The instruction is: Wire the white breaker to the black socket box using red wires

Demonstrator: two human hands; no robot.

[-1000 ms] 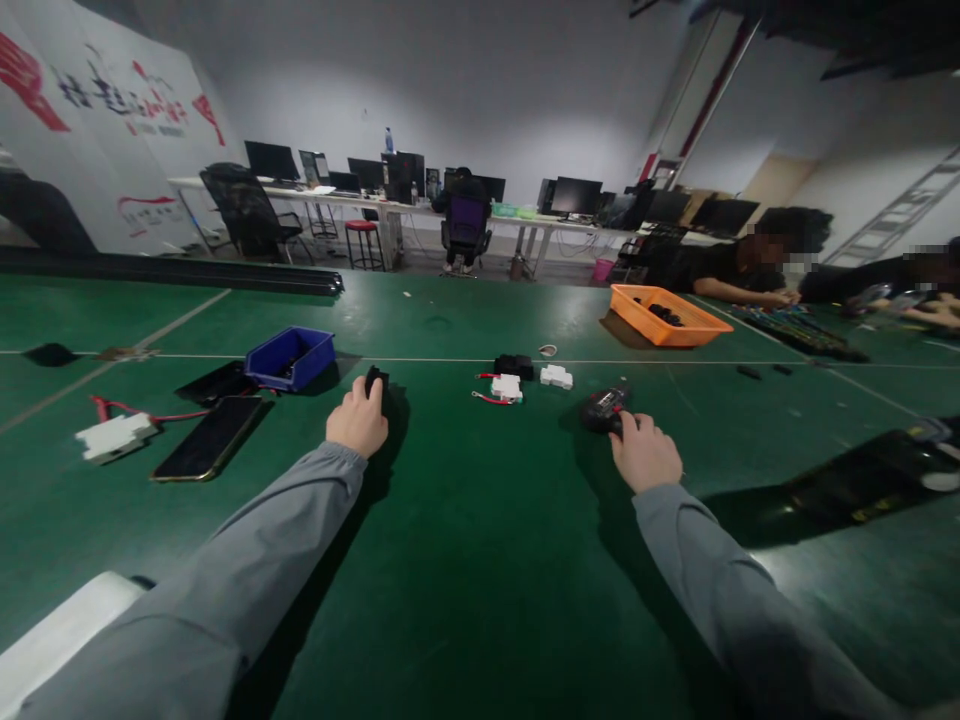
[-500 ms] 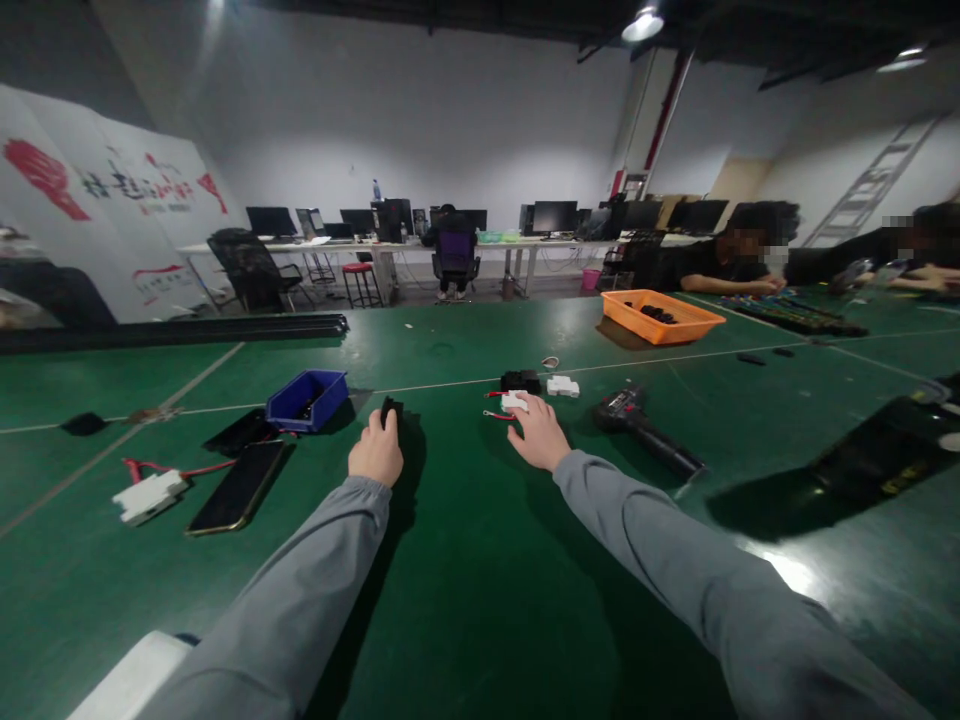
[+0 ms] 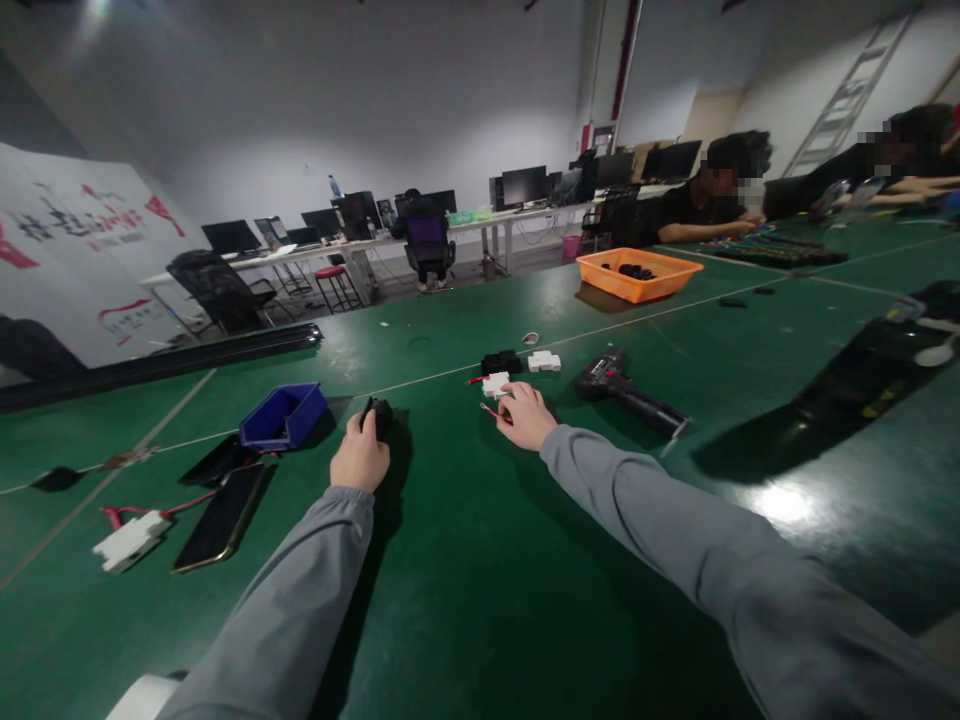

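Note:
My left hand (image 3: 360,457) is closed around a small black part (image 3: 381,418), held just above the green table; most of its shape is hidden by the fingers. My right hand (image 3: 529,418) has its thumb and index finger closed on a short red wire (image 3: 493,411) with a metal ring terminal at its end. Beside these fingertips sits a white plastic block (image 3: 495,384) with another red lead coming from its left side. Behind it lie a black block (image 3: 501,362) and a second white block (image 3: 544,361).
A cordless screwdriver (image 3: 634,393) lies right of my right hand, with a large dark bottle (image 3: 862,370) farther right. To the left are a blue bin (image 3: 283,418), a phone (image 3: 223,517) and a wired white block (image 3: 132,541). An orange basket (image 3: 640,282) stands beyond.
My right hand's fingers have drawn back from on top of the white block and curled in on the red wire. My left hand keeps the black part, now turned more into view. The view has tilted.

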